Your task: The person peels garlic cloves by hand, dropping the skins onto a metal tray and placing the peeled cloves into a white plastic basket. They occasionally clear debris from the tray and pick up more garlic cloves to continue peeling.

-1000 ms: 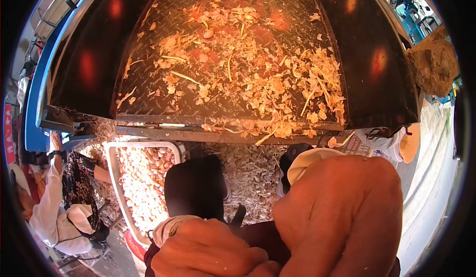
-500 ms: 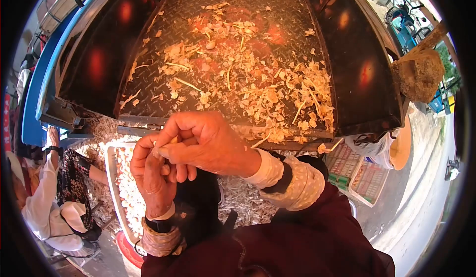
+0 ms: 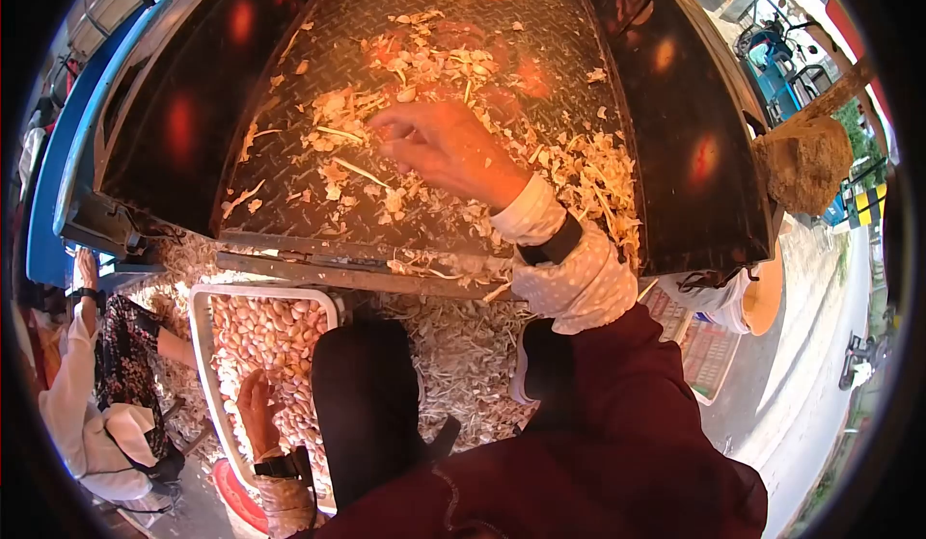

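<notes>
Over the dark metal truck bed [image 3: 323, 213], my right hand [image 3: 449, 148] reaches out with its fingers bent near dry skins and stems [image 3: 338, 115]. Motion blurs its fingertips, and whether they hold anything is hidden. Low at the left, my left hand [image 3: 258, 409] is over the white crate [image 3: 202, 336], its fingers apart and nothing seen in them. Many pinkish garlic cloves [image 3: 270, 332] fill this crate. More papery scraps [image 3: 588, 168] lie on the right part of the bed.
Another person [image 3: 82, 404] sits at the far left. A red basin [image 3: 239, 496] stands by the crate. Husks [image 3: 468, 356] cover the ground around my legs. At the right are red crates [image 3: 709, 346], a tan bucket [image 3: 762, 298] and a hanging block [image 3: 805, 163].
My hands, together before, have parted. The right one moved up and forward over the bed; the left went down to the crate and opened. The view has shifted slightly.
</notes>
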Demonstrator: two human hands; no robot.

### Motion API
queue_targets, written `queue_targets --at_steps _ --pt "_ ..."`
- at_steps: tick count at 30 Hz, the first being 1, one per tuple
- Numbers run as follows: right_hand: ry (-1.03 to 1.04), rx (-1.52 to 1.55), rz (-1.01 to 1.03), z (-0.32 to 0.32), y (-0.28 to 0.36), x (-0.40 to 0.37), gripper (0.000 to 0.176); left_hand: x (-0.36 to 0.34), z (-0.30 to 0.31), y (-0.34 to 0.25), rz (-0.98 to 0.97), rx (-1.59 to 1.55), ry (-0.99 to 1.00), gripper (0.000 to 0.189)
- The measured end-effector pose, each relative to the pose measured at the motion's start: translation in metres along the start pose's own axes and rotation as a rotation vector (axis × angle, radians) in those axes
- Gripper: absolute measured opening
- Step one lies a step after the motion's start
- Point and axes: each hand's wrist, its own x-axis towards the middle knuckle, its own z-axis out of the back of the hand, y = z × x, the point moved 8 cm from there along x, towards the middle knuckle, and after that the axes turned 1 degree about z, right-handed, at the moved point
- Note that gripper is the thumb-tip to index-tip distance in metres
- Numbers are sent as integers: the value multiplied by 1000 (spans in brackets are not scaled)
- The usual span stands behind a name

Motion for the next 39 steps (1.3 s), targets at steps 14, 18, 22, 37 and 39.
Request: queue_targets --at_steps 14,18,22,37,39 --pt "74 -884 -389 99 -238 61 16 -36 -109 -146 -258 37 179 27" --pt "145 -957 -311 89 -222 48 21 -66 -195 -205 -282 -85 419 21" --pt "-38 59 -504 89 -174 16 27 -74 -287 -240 -302 -197 721 26" --pt "-90 926 -296 25 1 -36 11 -69 -309 -274 -752 -240 492 9" --pt "-34 962 -278 20 7 -39 11 -65 -308 -270 -647 -316 548 8"
